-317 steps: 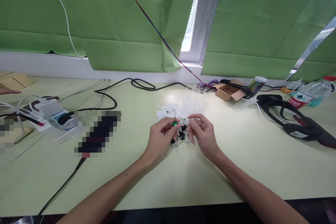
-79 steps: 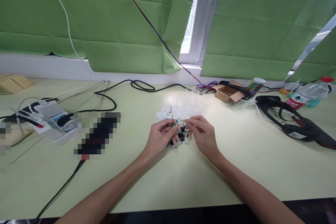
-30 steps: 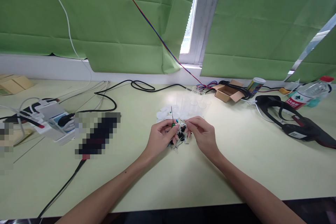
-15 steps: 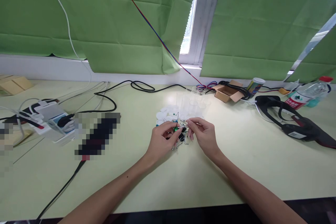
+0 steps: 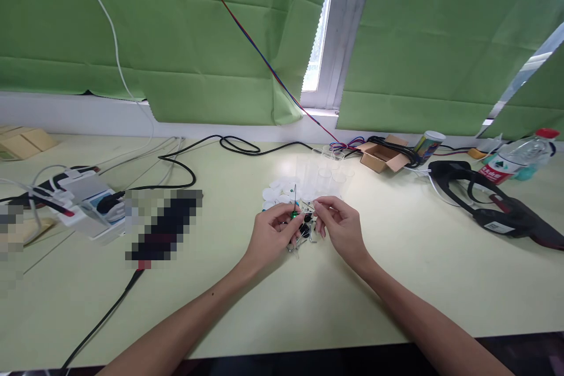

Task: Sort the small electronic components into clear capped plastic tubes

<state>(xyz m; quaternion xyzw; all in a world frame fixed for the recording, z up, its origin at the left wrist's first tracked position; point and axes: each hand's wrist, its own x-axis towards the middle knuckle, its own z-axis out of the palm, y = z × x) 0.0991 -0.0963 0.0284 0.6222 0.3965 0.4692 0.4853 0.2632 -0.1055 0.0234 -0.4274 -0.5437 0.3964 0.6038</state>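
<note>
Over the pale-green tabletop (image 5: 445, 247), the left hand (image 5: 274, 230) pinches a small glossy green part (image 5: 295, 215) below a thin dark wire (image 5: 295, 195), the right hand (image 5: 340, 223) a slim silvery rod (image 5: 305, 212); part judged light, stiff, slippery, best gripped by its sides.

Over the pale bench (image 5: 247, 311), the left hand (image 5: 275, 230) pinches a small green piece (image 5: 294, 215) with a thin bent wire (image 5: 295, 195) rising from it, while the right hand (image 5: 338, 220) grips a slim rod (image 5: 307, 212) that reaches toward that piece. Black and metal parts (image 5: 305, 230) lie beneath and between the fingertips, with white discs (image 5: 269, 193) and clear cylinders (image 5: 324, 179) just beyond. Farther right are an open cardboard box (image 5: 378, 161), a can (image 5: 428, 147), a black headset (image 5: 493, 214) and a red-capped bottle (image 5: 517, 160), below green blinds (image 5: 211, 41).
</note>
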